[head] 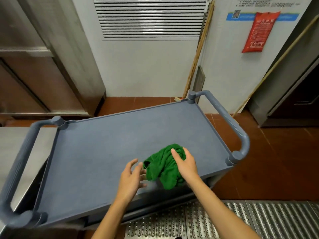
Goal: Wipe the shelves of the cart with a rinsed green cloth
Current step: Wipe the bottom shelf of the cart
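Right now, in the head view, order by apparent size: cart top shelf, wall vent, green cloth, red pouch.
1. top shelf
2. wall vent
3. green cloth and red pouch: they look alike, and the cloth is nearer, so unranked.

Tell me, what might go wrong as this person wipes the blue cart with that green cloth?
The green cloth is bunched up under the right hand, so it may miss patches of the top shelf. It also sits at the shelf's near edge, so a pull by the left hand could drop it onto the metal floor grate.
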Demonstrator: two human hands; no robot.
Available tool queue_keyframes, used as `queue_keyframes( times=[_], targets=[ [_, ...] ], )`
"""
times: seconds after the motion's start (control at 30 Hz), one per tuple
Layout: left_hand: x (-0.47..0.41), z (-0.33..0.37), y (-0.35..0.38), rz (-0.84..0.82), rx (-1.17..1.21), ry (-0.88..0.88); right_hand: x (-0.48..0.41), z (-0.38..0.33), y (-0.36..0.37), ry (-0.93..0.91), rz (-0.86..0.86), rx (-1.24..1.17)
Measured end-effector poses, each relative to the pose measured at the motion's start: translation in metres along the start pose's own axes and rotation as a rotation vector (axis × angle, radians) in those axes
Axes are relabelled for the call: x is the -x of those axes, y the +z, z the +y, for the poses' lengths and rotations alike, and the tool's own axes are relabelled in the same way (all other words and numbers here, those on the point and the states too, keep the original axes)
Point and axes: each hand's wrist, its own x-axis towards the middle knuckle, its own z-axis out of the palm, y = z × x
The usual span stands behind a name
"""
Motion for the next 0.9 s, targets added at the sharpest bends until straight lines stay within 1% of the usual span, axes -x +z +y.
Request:
queue_keyframes(
  times=[0.07, 0.17, 0.23, 0.3, 0.37, 0.43, 0.5, 0.53, 0.6, 0.63, 0.7, 0.77, 0.83, 0.9],
  targets=[
    [-0.006, -0.018, -0.015, 0.007, -0.107, 0.030, -0.014, 0.017, -0.008, 0.019, -0.008, 0.059],
    [-0.014, -0.042, -0.049, 0.046, -0.481, 0.152, -0.031, 0.035, -0.027, 0.026, 0.004, 0.160],
    [-0.015, -0.056, -0.072, 0.073, -0.694, 0.203, -0.042, 0.043, -0.044, 0.028, 0.014, 0.271],
    [-0.016, -0.075, -0.095, 0.108, -0.869, 0.218, -0.056, 0.054, -0.057, 0.021, 0.012, 0.470],
    [-0.015, -0.093, -0.117, 0.137, -1.025, 0.234, -0.065, 0.060, -0.064, 0.053, 0.014, 0.687],
    [-0.013, -0.111, -0.138, 0.192, -1.138, 0.256, -0.065, 0.061, -0.064, 0.070, 0.019, 0.861],
    [-0.015, -0.128, -0.157, 0.287, -1.197, 0.283, -0.058, 0.064, -0.058, 0.084, -0.019, 0.957],
    [-0.018, -0.133, -0.165, 0.369, -1.212, 0.291, -0.053, 0.065, -0.053, 0.094, -0.039, 0.989],
    [-0.025, -0.135, -0.181, 0.516, -1.200, 0.262, -0.043, 0.073, -0.041, 0.114, -0.064, 1.048],
    [-0.028, -0.132, -0.190, 0.554, -1.184, 0.232, -0.040, 0.078, -0.036, 0.116, -0.067, 1.080],
    [-0.038, -0.125, -0.212, 0.581, -1.172, 0.160, -0.037, 0.085, -0.031, 0.107, -0.064, 1.131],
    [-0.047, -0.117, -0.233, 0.575, -1.166, 0.085, -0.038, 0.088, -0.031, 0.104, -0.063, 1.151],
    [-0.056, -0.118, -0.248, 0.580, -1.177, 0.065, -0.042, 0.088, -0.033, 0.094, -0.065, 1.163],
    [-0.060, -0.124, -0.253, 0.540, -1.218, 0.072, -0.048, 0.087, -0.034, 0.087, -0.066, 1.151]
  ],
)
